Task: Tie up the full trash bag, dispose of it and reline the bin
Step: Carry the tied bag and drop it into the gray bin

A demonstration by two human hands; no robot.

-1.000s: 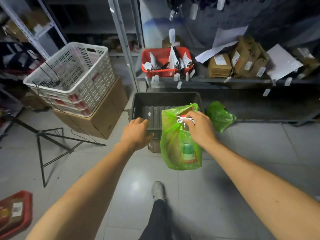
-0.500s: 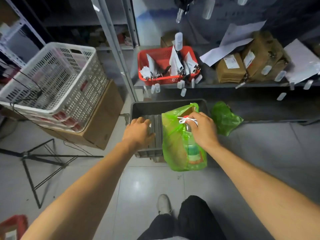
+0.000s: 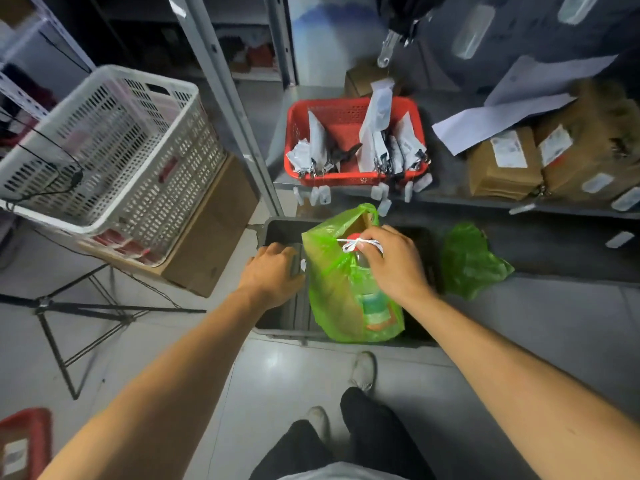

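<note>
The tiled floor [image 3: 540,327] carries a dark bin [image 3: 277,233], a cardboard box [image 3: 211,237] and, seemingly, a crumpled green bag [image 3: 471,261].

One head-worn wide view – looking steeply down and forward, close over the floor [image 3: 284,382] and shelves [image 3: 450,202]
</note>
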